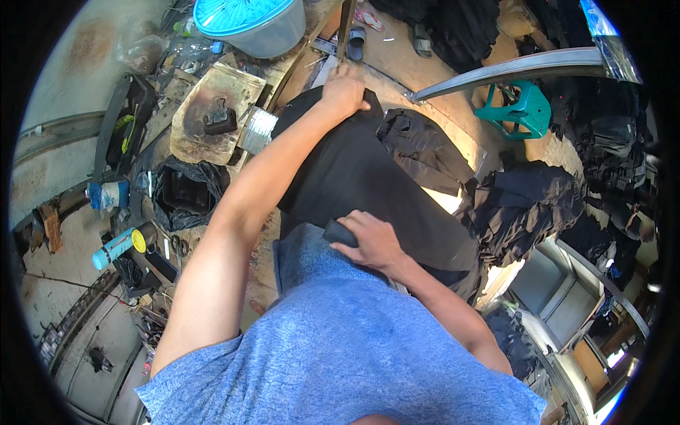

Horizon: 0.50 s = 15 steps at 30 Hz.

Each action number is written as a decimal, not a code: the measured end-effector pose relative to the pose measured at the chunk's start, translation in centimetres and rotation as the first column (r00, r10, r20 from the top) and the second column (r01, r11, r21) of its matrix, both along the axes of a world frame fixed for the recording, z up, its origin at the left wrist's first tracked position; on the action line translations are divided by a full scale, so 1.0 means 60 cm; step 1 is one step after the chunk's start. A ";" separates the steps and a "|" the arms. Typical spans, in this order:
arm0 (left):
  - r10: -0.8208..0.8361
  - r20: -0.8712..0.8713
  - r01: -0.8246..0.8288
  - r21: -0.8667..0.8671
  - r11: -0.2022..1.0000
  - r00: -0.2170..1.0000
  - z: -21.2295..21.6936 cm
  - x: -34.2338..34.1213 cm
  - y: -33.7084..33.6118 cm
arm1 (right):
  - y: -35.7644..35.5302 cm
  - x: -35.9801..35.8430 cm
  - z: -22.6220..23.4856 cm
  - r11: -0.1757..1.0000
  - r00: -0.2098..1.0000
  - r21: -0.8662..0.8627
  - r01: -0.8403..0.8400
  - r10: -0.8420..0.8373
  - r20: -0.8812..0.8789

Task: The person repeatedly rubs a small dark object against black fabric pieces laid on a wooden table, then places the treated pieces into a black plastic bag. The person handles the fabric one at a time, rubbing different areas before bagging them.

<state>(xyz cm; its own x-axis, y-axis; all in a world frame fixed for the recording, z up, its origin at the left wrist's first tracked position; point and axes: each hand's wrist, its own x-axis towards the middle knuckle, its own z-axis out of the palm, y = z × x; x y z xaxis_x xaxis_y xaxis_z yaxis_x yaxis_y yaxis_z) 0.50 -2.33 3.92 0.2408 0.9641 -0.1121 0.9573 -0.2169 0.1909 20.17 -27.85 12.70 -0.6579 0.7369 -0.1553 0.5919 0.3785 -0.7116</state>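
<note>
A person's left hand (345, 91) presses down with curled fingers on the far edge of a black garment (354, 177) spread over the counter (397, 88), while the right hand (372, 241) closes around a dark handle (338, 232), probably that of an iron, at the near end of the same cloth, close against the blue shirt (340, 340). Just right of the left hand lies a crumpled second black garment (425, 149), and further right of both hands sits a heap of dark clothing (531, 205). To the left of the left hand rests a scorched pad (212, 113) with a small dark block (219, 120) on it. Beyond that hand stands a grey tub with a blue lid (248, 21). Far right, a green plastic stool (520, 110) stands on the floor. A blue-and-yellow bottle (120, 244) lies left of the outstretched arm.
</note>
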 end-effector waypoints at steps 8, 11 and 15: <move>0.802 0.527 -0.709 -0.677 0.197 -0.281 0.133 0.026 -0.518 | 0.051 0.084 -0.034 0.939 0.993 0.343 0.032 -0.068 0.093; 0.845 0.274 -0.196 -0.959 0.204 -0.459 0.057 0.064 -0.591 | 0.119 0.087 -0.040 0.956 0.997 0.286 -0.072 0.065 0.036; 0.901 0.429 -0.379 -0.846 0.376 -0.063 -0.003 0.038 -0.635 | 0.186 0.051 -0.050 0.830 0.921 0.449 0.331 -0.387 0.036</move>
<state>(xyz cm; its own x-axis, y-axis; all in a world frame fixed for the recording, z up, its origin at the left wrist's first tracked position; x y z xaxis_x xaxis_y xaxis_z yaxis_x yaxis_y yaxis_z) 2.75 -40.43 3.77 -0.2768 0.6033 -0.7480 -0.1550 0.7402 0.6543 23.22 -16.66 9.68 -0.3305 0.9286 0.1687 0.8159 0.3709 -0.4435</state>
